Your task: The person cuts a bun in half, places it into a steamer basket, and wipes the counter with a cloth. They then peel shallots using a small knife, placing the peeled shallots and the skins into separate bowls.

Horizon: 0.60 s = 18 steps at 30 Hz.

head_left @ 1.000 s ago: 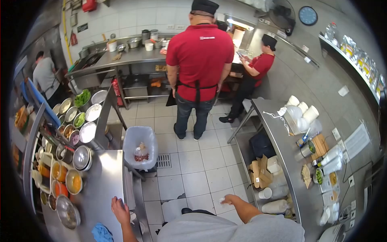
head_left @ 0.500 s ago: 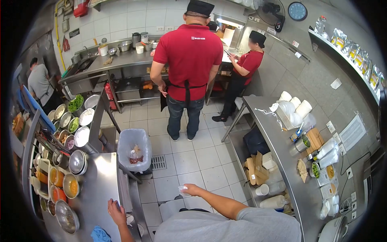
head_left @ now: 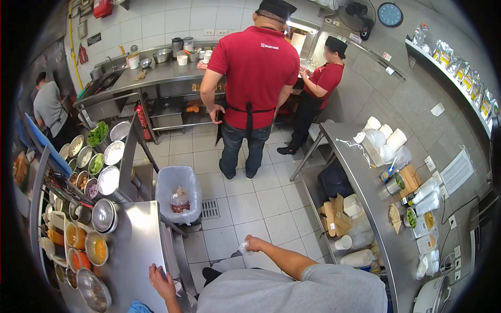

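Observation:
My right hand (head_left: pixel 253 243) is closed around a crumpled clear plastic bag (head_left: pixel 243 248), held out in front of me above the tiled floor. At the edge of the left steel table (head_left: pixel 136 229) my left hand (head_left: pixel 163 283) rests with its fingers stretched out and nothing visible in it. A blue cloth (head_left: pixel 139 307) lies on that table near my left wrist. Left of the hand stands a metal mixing bowl (head_left: pixel 93 292). Beyond my right hand is a waste bin (head_left: pixel 179 172) with a clear liner and some refuse inside.
A person in a red shirt (head_left: pixel 253 78) stands ahead, another in red (head_left: pixel 327 81) at the far right counter. Someone in grey (head_left: pixel 49 104) works at far left. A steel table (head_left: pixel 360 208) with containers runs along my right. A floor drain (head_left: pixel 210 208) lies beside the bin.
My view has shifted slightly, and my right hand with the plastic bag is a little farther right. My left hand stays at the table edge. The nearest person in red has shifted right.

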Each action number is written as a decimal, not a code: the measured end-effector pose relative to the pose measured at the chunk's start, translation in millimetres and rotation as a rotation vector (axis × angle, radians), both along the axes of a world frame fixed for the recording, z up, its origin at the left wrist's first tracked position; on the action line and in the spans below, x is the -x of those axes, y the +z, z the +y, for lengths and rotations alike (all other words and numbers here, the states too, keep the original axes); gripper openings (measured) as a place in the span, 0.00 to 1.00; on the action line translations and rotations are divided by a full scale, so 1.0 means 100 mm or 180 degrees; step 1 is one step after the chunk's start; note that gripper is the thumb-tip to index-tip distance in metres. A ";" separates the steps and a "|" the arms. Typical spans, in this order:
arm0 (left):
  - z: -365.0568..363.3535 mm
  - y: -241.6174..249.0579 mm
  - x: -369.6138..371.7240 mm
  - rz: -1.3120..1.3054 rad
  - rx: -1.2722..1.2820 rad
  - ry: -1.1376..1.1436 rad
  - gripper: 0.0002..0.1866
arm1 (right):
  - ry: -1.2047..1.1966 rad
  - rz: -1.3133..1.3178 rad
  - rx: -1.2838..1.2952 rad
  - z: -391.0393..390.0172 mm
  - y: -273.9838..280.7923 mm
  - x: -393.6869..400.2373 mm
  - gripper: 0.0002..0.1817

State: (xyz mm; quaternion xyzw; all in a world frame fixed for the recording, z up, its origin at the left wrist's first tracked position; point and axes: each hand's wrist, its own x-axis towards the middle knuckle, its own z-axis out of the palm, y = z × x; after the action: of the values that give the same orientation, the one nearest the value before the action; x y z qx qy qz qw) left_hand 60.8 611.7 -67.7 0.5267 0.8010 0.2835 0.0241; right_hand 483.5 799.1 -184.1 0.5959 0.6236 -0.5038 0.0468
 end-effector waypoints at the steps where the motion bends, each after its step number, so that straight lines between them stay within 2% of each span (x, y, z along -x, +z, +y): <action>1: -0.01 -0.03 0.02 -0.0002 -0.0028 -0.0001 0.19 | -0.0067 -0.0259 -0.0215 0.03 0.11 0.07 0.28; 5: 0.02 0.00 0.08 -0.0075 -0.0117 -0.0115 0.17 | -0.0262 -0.0114 -0.0384 0.26 0.44 0.30 0.25; 9: 0.37 0.17 0.16 -0.0614 -0.0239 0.0154 0.14 | -0.0329 0.0156 -0.0317 0.64 0.39 0.60 0.23; 12: 0.88 -0.08 0.51 -0.1006 -0.0330 -0.0029 0.16 | -0.0413 0.0208 -0.0128 0.91 0.07 0.84 0.23; 15: 1.46 -0.21 0.83 -0.0857 -0.0265 -0.0294 0.19 | -0.0222 0.0350 -0.0126 1.25 0.13 1.22 0.22; 17: 1.81 -0.18 0.87 -0.0399 0.0148 -0.0079 0.29 | -0.0066 0.0356 -0.0218 1.51 0.11 1.43 0.22; 18: 1.92 -0.13 0.83 -0.0407 0.0156 -0.0102 0.29 | -0.0142 0.0448 -0.0114 1.61 0.16 1.55 0.22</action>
State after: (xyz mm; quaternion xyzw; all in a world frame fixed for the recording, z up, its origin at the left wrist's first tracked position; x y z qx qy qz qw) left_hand -22.1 803.8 -80.4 0.5195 0.7960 0.2964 0.0926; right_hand 328.2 960.5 -167.9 0.5735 0.6209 -0.5341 -0.0190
